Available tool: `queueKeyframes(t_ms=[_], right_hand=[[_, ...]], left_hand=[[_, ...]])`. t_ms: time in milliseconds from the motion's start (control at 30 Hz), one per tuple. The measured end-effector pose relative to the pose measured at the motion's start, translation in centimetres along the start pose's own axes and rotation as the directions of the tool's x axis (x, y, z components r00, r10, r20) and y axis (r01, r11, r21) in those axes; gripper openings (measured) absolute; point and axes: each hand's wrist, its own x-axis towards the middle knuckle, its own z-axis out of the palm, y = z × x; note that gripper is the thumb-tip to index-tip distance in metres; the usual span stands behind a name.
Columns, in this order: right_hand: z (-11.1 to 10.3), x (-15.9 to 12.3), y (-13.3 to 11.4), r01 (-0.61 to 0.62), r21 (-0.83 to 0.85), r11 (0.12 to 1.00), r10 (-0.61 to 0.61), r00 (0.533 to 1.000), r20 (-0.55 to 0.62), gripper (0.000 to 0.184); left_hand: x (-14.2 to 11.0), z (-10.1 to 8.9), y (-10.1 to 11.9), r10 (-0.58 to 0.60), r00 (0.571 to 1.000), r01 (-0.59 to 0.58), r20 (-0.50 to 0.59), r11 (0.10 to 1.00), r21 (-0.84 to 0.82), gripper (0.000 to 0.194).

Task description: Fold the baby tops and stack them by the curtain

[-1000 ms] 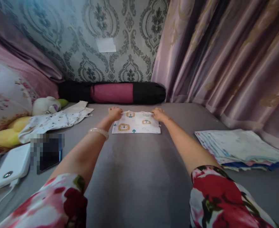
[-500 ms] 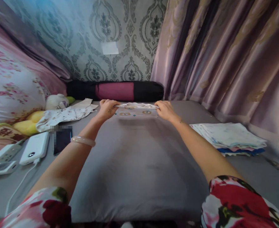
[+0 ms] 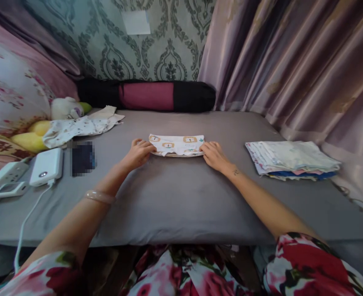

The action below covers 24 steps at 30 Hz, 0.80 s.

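A folded white cloth [image 3: 177, 145] with tan and green prints lies flat between my hands on the grey bed sheet [image 3: 181, 197]. My left hand [image 3: 140, 152] pinches its left near corner, with the fingertips curled over the edge. At the opposite near corner, my right hand [image 3: 212, 154] grips the cloth in the same way. The thumbs are mostly hidden. Off to the right sits a stack of folded cloths [image 3: 292, 158], apart from my right hand.
On the left are a spotted white garment [image 3: 76, 130], a yellow plush toy [image 3: 35, 137], a white power bank [image 3: 47, 166] with a cable, a power strip [image 3: 4, 181] and a blurred dark phone [image 3: 82, 159]. A black and maroon bolster [image 3: 146, 95] lies along the wall; curtains [image 3: 280, 61] hang right.
Both hands have brought the cloth down from a raised, edge-on position onto the bed, its printed face now showing upward. The head view has tilted further down.
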Motion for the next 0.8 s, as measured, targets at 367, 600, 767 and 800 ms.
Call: queueKeyframes(t_ms=[367, 600, 767, 800], right_hand=[[0.8, -1.2, -0.6, -0.005, -0.011, 1.0, 0.006, 0.999, 0.052, 0.031], [-0.3, -1.0, -0.6, -0.122, 0.1, 0.987, 0.104, 0.98, 0.167, 0.033], [0.1, 2.3, -1.4, -0.279, 0.165, 0.946, 0.256, 0.955, 0.148, 0.032], [0.5, 3.2, -1.8, -0.295, 0.174, 0.94, 0.275, 0.953, 0.126, 0.034]], left_hand=[[-1.3, 1.2, 0.2, -0.014, 0.999, 0.014, 0.044, 1.0, 0.003, 0.038], [-0.9, 0.1, 0.6, -0.108, 0.99, 0.111, 0.092, 0.993, -0.029, 0.03], [2.0, 0.3, 2.4, -0.361, 0.932, 0.362, 0.032, 0.931, -0.036, 0.029], [2.9, 0.6, 3.1, -0.403, 0.915, 0.403, 0.009, 0.915, -0.033, 0.031]])
